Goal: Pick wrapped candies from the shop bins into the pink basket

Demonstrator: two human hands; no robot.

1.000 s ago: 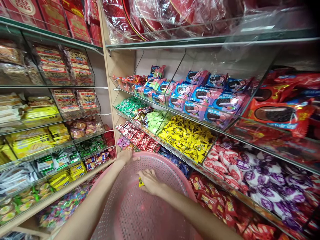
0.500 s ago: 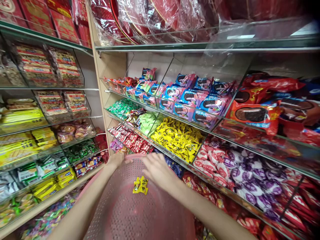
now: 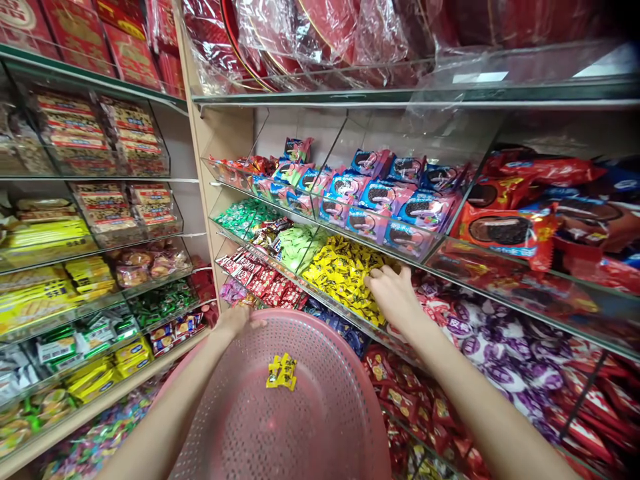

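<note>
My left hand [image 3: 235, 321] is closed around the far left rim of a round pink plastic basket [image 3: 345, 407] with small holes. A few yellow-wrapped candies [image 3: 281, 371] lie together inside it. My right hand [image 3: 393, 292] is over the right side of a shelf bin heaped with yellow candies [image 3: 343, 270]. Its fingers are curled, and the fingertips touch the pile. Whatever may be between them is hidden.
Clear shelf fronts [image 3: 435, 257] and dividers edge the bins. Blue-and-pink cookie packs [image 3: 383, 193] sit above, and purple-and-white candies [image 3: 515, 343] lie to the right. Another shelf unit on the left carries yellow snack packs [image 3: 40, 293].
My right hand has moved from above the basket rightward and up to the yellow candy bin. My left hand stays on the rim, and the candies in the basket lie as before.
</note>
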